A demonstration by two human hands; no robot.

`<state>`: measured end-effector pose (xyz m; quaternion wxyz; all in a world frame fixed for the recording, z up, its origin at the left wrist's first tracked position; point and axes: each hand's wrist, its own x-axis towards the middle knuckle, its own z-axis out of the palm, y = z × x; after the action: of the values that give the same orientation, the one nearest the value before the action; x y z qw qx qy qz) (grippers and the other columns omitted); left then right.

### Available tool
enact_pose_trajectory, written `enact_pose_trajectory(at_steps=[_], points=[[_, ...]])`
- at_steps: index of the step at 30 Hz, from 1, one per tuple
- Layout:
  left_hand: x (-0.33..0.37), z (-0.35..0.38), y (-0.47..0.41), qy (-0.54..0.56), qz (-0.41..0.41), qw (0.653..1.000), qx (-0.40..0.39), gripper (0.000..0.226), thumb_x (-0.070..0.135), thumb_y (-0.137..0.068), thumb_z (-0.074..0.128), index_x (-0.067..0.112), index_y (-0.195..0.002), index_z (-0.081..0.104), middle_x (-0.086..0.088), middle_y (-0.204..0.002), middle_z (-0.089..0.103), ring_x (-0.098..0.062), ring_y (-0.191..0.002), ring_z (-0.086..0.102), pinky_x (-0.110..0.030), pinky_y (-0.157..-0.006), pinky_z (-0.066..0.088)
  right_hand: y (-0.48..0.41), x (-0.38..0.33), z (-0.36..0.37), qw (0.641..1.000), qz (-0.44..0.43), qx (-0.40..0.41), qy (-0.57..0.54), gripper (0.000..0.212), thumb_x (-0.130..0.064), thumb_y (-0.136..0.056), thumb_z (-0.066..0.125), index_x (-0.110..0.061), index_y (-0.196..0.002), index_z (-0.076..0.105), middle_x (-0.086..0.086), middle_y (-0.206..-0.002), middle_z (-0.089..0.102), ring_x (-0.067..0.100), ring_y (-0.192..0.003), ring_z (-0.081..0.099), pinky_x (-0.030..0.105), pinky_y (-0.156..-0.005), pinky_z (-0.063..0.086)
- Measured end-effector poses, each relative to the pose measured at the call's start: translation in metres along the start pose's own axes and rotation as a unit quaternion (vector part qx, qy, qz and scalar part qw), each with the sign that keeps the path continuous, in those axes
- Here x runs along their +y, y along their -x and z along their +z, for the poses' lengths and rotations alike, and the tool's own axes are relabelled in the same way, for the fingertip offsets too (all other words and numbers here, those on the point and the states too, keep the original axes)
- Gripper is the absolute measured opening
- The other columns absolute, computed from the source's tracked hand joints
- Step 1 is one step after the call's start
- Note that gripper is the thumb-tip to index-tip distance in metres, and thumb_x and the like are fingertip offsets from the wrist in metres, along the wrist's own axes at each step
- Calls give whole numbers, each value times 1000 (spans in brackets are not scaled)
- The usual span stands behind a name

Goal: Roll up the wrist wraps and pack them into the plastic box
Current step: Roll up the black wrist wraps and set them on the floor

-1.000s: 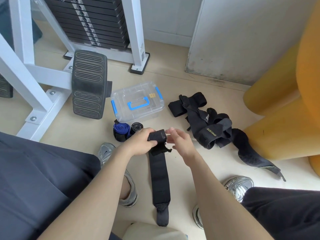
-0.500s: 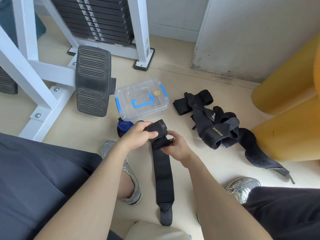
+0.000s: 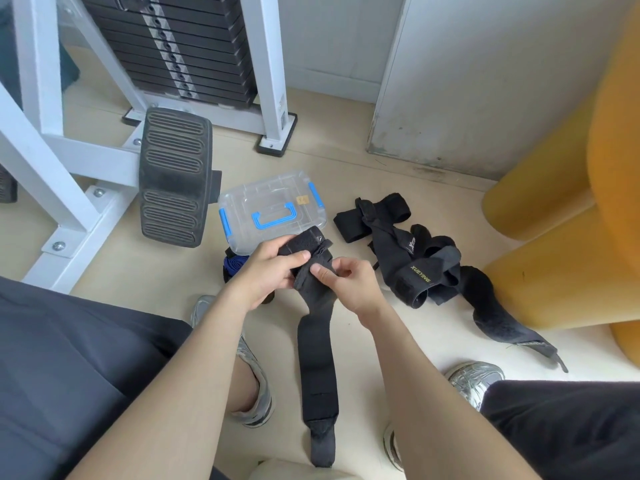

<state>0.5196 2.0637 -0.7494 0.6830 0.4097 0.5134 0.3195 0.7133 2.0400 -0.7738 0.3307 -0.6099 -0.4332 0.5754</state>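
Note:
A long black wrist wrap [image 3: 318, 362] hangs from both my hands down to the floor between my feet. My left hand [image 3: 266, 275] grips its partly rolled top end, thumb across the roll. My right hand [image 3: 349, 282] pinches the fabric just below the roll. Behind my hands stands the clear plastic box [image 3: 270, 211] with blue handle and latches, its lid closed. A rolled blue wrap [image 3: 233, 266] lies on the floor in front of the box, mostly hidden by my left hand. A tangle of black wraps [image 3: 419, 265] lies to the right.
A white weight machine frame [image 3: 69, 157] with a black ribbed foot pedal [image 3: 173, 178] stands left of the box. Yellow rounded furniture [image 3: 561, 244] borders the right. My silver shoes [image 3: 252, 382] rest on the floor near the wrap's tail.
The rolled end has risen toward the box. My right hand shifted from the roll's side to pinching the fabric beneath it. The view moved closer.

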Motion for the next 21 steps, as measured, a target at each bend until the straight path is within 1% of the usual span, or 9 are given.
enact_pose_trajectory(at_steps=[2,3,6,8,10,12,14,17,21], points=[[7,5,1,5,12,1000,0,30,12,-110,62,21,-138,70,-2,-114,83,-16,-89,82,-33,-78,65,1,-8,0,1000,-18,7,-16,42,-31,-94,85,4,-88,63,10,-77,63,22,-71,57,44,-67,50],[11,6,1,5,17,1000,1,29,14,-110,62,21,-138,69,-5,-121,82,-24,-102,82,-35,-80,65,2,-12,1,999,-27,16,-18,36,-28,-96,83,2,-99,64,13,-83,71,24,-73,65,50,-71,57],[19,10,2,4,32,999,2,28,17,-112,62,22,-138,68,-8,-128,80,-32,-113,79,-44,-88,66,4,-24,1,997,-71,36,16,35,-20,-99,79,-15,-118,50,7,-91,75,14,-76,70,33,-76,59],[22,10,4,1,44,999,6,26,20,-111,63,22,-136,69,-8,-126,80,-31,-112,79,-46,-88,66,3,-28,3,990,-106,57,69,38,-18,-99,78,-19,-121,47,1,-92,71,8,-78,66,19,-75,52],[23,11,6,-5,62,998,18,23,21,-109,67,22,-132,72,-8,-119,81,-27,-107,80,-42,-83,66,4,-33,5,985,-125,77,89,38,-18,-99,76,-20,-125,49,-3,-97,70,5,-86,66,15,-78,50],[23,12,8,-24,83,996,37,21,21,-106,72,25,-126,75,-5,-109,82,-20,-100,79,-37,-80,66,6,-41,6,988,-118,68,74,31,-22,-100,75,-21,-125,57,-2,-100,73,6,-90,69,22,-83,55],[25,14,11,-40,100,993,57,22,19,-104,75,29,-123,76,0,-102,83,-16,-96,80,-34,-78,65,6,-44,4,992,-110,48,25,18,-22,-99,77,-22,-113,66,-9,-90,76,9,-83,71,27,-80,56],[30,15,14,-47,118,990,67,26,16,-101,78,32,-122,77,2,-101,83,-13,-94,80,-27,-74,63,7,-47,-2,993,-114,29,-23,13,-20,-98,81,-18,-96,68,-24,-63,61,-2,-61,58,13,-63,48],[36,15,18,-42,122,990,49,31,15,-102,77,29,-129,76,-2,-110,84,-20,-102,81,-34,-78,66,15,-56,-3,992,-113,17,-57,4,-18,-100,76,-17,-97,73,-6,-79,70,9,-75,66,24,-72,55]])
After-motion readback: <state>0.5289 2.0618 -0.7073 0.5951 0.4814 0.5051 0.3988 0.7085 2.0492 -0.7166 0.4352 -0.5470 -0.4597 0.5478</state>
